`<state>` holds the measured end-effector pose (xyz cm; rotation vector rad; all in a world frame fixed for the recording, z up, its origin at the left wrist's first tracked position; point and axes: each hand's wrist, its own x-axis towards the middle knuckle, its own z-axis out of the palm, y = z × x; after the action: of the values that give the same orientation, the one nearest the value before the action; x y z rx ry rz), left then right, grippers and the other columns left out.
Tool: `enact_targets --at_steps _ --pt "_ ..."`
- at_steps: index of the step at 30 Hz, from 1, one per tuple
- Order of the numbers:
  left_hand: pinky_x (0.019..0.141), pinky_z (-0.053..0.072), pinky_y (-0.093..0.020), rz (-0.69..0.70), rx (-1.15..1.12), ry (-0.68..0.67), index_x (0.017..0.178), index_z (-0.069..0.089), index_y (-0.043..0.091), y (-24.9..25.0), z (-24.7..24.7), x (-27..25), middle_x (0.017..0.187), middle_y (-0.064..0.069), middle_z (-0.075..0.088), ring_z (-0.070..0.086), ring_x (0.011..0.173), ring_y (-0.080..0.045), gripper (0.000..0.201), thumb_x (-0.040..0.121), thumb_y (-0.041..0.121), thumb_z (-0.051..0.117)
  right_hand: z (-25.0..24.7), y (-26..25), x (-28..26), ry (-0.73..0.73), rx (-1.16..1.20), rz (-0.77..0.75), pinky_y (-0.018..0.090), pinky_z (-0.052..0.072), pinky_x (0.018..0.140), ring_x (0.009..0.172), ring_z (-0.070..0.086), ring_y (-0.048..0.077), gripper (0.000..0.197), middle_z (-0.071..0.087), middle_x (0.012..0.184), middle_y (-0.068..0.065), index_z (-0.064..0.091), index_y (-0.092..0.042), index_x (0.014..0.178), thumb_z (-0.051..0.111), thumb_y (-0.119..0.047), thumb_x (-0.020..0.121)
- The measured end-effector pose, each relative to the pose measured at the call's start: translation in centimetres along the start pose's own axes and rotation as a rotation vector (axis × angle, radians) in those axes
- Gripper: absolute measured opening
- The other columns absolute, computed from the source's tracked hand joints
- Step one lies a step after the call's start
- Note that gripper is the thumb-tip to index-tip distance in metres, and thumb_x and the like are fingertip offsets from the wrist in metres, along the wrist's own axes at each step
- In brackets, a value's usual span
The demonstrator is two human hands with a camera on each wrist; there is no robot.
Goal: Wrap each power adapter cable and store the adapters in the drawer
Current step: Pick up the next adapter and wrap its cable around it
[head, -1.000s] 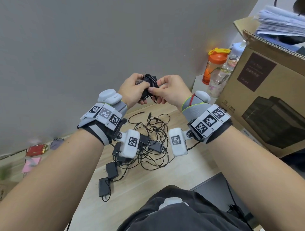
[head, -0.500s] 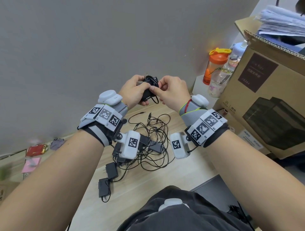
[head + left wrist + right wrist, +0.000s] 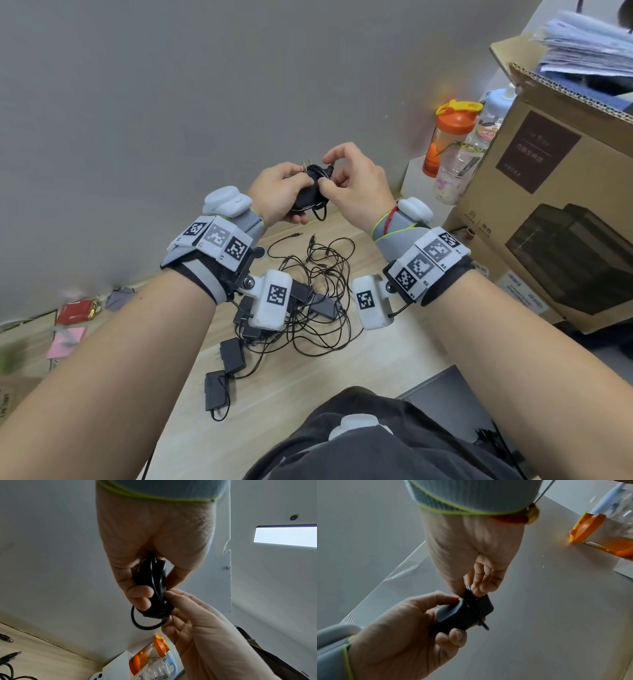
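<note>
Fingers [image 3: 481, 586] of the right hand [image 3: 356, 192] are pinching the cable [image 3: 154, 582] against the adapter [image 3: 465, 614], while the left hand [image 3: 277, 192] is curling thumb and fingers round the adapter body, holding it raised between both hands above the desk [image 3: 274, 394]. Several turns are lying across the body and one loose loop is hanging below, so the wrapping step appears nearly finished. The next move probably calls for tucking the free end under a turn without slackening the coil. A pile [image 3: 308, 301] of unwrapped adapters is waiting on the desk; no drawer is showing.
</note>
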<state>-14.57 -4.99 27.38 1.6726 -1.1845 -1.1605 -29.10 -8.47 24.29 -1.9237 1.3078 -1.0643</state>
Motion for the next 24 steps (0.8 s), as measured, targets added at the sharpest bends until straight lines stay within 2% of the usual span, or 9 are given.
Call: enact_targets --at_steps 1,3,5,8,11,13,17,21,24 --pt "0.04 0.044 -0.023 0.0 0.0 0.014 0.109 0.061 0.014 0.13 -0.1 -0.1 0.087 -0.016 0.065 0.058 0.043 -0.024 0.019 0.092 0.017 0.053 0.06 0.18 0.03 -0.015 0.038 0.005 0.009 0.039 0.063 0.061 0.054 0.005 0.025 0.062 0.067 -0.003 0.058 -0.022 0.105 0.069 -0.027 0.083" --pt "0.04 0.041 -0.024 -0.001 0.008 0.039 0.1 0.066 0.014 0.32 -0.41 -0.21 0.082 -0.016 0.067 0.058 0.044 -0.025 0.017 0.09 0.018 0.052 -0.03 0.48 0.17 -0.042 0.161 0.032 0.023 0.05 0.068 0.063 0.057 0.01 0.024 0.063 0.073 -0.003 0.061 -0.024 0.106 0.069 -0.034 0.086" --pt "0.04 0.039 -0.024 -0.011 0.001 0.047 0.09 0.069 0.014 0.4 -0.77 -0.19 0.084 -0.021 0.07 0.058 0.044 -0.027 0.019 0.088 0.022 0.052 -0.24 0.82 0.39 -0.072 0.255 0.045 0.034 0.055 0.069 0.062 0.057 0.01 0.021 0.061 0.08 -0.007 0.064 -0.024 0.108 0.066 -0.032 0.089" --pt "0.039 0.037 -0.022 0.013 -0.009 0.025 0.087 0.07 0.012 0.29 -1.01 -0.08 0.087 -0.02 0.074 0.056 0.042 -0.024 0.039 0.09 0.049 0.057 -0.37 1.03 0.41 -0.143 0.368 0.041 0.037 0.058 0.073 0.069 0.059 0.015 0.013 0.061 0.091 -0.003 0.065 -0.026 0.103 0.066 -0.025 0.09" --pt "0.036 0.036 -0.019 0.087 0.064 0.003 0.093 0.072 0.011 0.0 -0.86 -0.24 0.081 -0.012 0.075 0.055 0.039 -0.019 0.06 0.084 0.068 0.058 -0.22 0.96 0.3 -0.17 0.475 0.048 0.029 0.056 0.068 0.074 0.06 0.014 0.009 0.063 0.087 0.004 0.061 -0.019 0.093 0.065 -0.012 0.092" --pt "0.036 0.035 -0.02 0.106 0.077 -0.003 0.095 0.073 0.013 -0.23 -0.88 -0.39 0.08 -0.011 0.075 0.054 0.038 -0.019 0.057 0.079 0.068 0.064 -0.25 0.88 0.37 -0.144 0.494 0.062 0.029 0.056 0.068 0.072 0.059 0.015 0.011 0.064 0.082 0.007 0.057 -0.019 0.089 0.065 -0.012 0.093" --pt "0.038 0.032 -0.021 0.096 0.142 -0.067 0.096 0.072 0.012 -0.32 -0.92 -0.66 0.069 -0.004 0.068 0.052 0.039 -0.02 0.054 0.076 0.062 0.072 -0.76 1.1 0.56 -0.103 0.464 0.107 0.039 0.061 0.065 0.06 0.062 0.019 0.014 0.065 0.068 0.006 0.052 -0.021 0.088 0.062 -0.015 0.094" --pt "0.039 0.033 -0.02 0.067 0.217 -0.107 0.089 0.072 0.016 -0.17 -0.82 -0.79 0.063 -0.001 0.067 0.053 0.04 -0.021 0.045 0.074 0.058 0.076 -0.93 1.02 0.2 -0.105 0.424 0.108 0.036 0.056 0.053 0.057 0.064 0.024 0.013 0.07 0.073 0.009 0.049 -0.023 0.089 0.06 -0.018 0.095" --pt "0.038 0.031 -0.02 0.051 0.247 -0.15 0.088 0.071 0.015 -0.25 -0.88 -0.72 0.064 -0.004 0.066 0.051 0.04 -0.022 0.042 0.075 0.055 0.077 -0.86 0.92 -0.06 -0.103 0.355 0.092 0.036 0.054 0.048 0.053 0.062 0.025 0.012 0.07 0.068 0.005 0.048 -0.022 0.092 0.06 -0.02 0.095"
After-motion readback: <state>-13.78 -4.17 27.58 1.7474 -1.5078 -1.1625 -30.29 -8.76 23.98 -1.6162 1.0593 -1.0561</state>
